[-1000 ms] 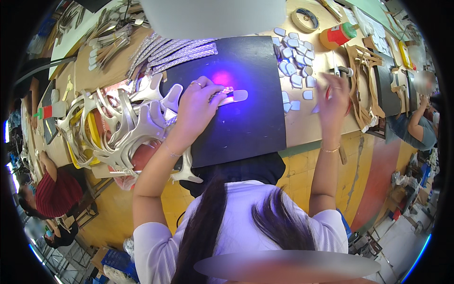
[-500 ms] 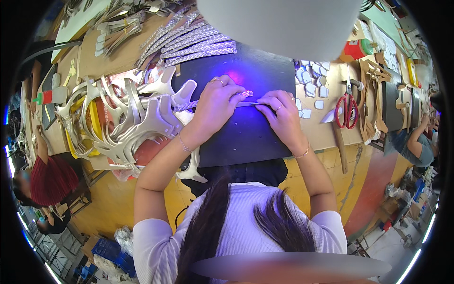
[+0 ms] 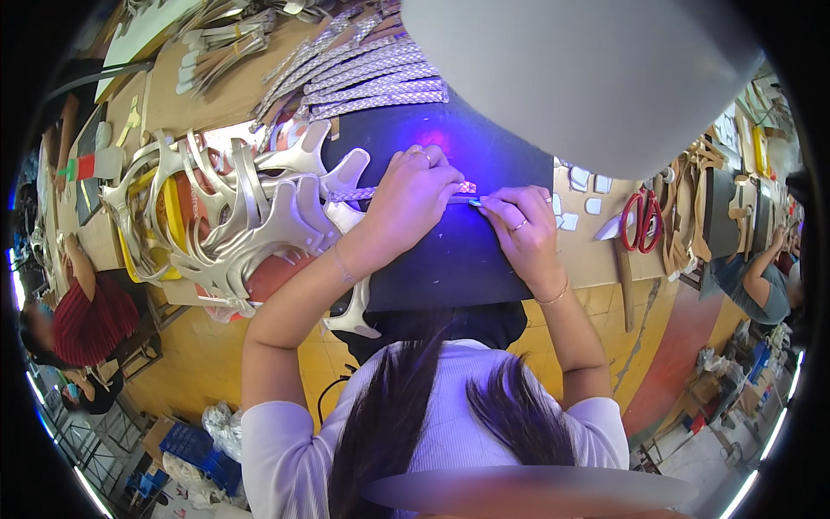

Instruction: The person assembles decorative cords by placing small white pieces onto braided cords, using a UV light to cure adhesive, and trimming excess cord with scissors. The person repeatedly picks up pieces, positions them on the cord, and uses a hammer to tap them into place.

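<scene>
My left hand [image 3: 411,195] is closed on a silver braided strap [image 3: 353,195], and one end of it, lit pink, sticks out past the fingertips. My right hand [image 3: 526,229] pinches the tip of a thin, narrow strip [image 3: 462,200] that runs from the left fingers just below the strap end. What this strip is made of I cannot tell. Both hands are over a black board [image 3: 415,259], under a blue-violet glow with a red spot. Left of my left hand lie stacked silver, branching shoe-upper pieces [image 3: 285,216], close to the strap's other end.
More braided straps [image 3: 380,82] lie beyond the board. A big pale rounded hood [image 3: 579,86] hangs at the upper right. To the right are small pale pads [image 3: 593,206], red-handled scissors [image 3: 640,221] and a wooden handle [image 3: 624,285]. A red bottle [image 3: 86,167] is at far left; people sit at both sides.
The view has shifted, so the pale hood covers more of the right side. My right hand has turned slightly and its fingertips sit a little lower. Both hands keep their pinch.
</scene>
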Demonstrator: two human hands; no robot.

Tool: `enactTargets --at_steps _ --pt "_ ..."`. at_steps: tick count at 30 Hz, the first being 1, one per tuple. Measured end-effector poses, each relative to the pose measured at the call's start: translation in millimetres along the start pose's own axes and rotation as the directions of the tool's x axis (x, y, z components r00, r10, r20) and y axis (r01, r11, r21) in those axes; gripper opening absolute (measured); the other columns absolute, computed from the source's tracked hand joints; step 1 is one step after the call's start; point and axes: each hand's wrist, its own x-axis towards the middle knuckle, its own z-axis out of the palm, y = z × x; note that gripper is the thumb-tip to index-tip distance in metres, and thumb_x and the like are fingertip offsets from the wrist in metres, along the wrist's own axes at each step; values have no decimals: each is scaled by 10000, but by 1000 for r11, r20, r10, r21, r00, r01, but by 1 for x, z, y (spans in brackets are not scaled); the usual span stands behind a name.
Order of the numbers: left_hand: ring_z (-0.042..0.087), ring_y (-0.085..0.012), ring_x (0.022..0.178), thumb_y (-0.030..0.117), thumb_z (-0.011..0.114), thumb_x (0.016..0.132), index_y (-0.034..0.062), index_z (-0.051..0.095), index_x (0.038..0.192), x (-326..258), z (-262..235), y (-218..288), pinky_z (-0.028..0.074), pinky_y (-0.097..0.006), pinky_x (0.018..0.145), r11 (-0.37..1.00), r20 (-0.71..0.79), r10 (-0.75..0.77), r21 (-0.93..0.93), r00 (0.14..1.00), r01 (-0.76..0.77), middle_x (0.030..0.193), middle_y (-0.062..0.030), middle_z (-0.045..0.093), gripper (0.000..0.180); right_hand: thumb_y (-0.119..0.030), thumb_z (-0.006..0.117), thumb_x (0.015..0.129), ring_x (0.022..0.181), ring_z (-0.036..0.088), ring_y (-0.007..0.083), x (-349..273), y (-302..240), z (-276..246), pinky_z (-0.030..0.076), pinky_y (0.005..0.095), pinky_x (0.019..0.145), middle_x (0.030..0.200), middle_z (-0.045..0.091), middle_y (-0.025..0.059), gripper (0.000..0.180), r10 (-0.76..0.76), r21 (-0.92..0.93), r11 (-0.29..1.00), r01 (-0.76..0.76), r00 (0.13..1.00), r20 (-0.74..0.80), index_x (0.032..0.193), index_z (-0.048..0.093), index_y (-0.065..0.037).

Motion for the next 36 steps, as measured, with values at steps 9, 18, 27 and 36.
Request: enactTargets --at_steps 9,18,27,36 --pt "572 -267 942 153 695 865 56 747 945 -5 -1 3 429 -405 847 1000 -38 12 -11 999 -12 918 -77 610 136 -99 787 778 769 607 220 15 -2 -2 433 353 740 813 648 42 136 173 26 984 -176 982 79 896 729 -60" --pt "560 -262 935 141 708 849 102 755 967 -7 8 -4 423 -402 831 998 -53 31 -53 998 -33 919 -65 592 133 -109 782 792 766 606 225 22 -4 -5 444 335 747 822 658 54 131 232 3 972 -234 963 135 906 747 -53" --pt "545 -246 928 154 712 840 132 759 974 -10 1 -2 412 -392 815 995 -41 87 56 995 -85 909 -47 567 144 -114 786 790 754 586 224 19 -3 -2 446 339 729 821 655 44 121 240 16 970 -243 964 113 891 739 -66" --pt "563 -238 938 176 731 834 109 783 1001 -10 1 -3 416 -376 822 993 -39 88 80 995 -84 918 -51 597 188 -100 780 805 759 570 234 20 -4 -3 467 336 703 841 662 50 113 257 -5 966 -259 956 139 905 737 -69"
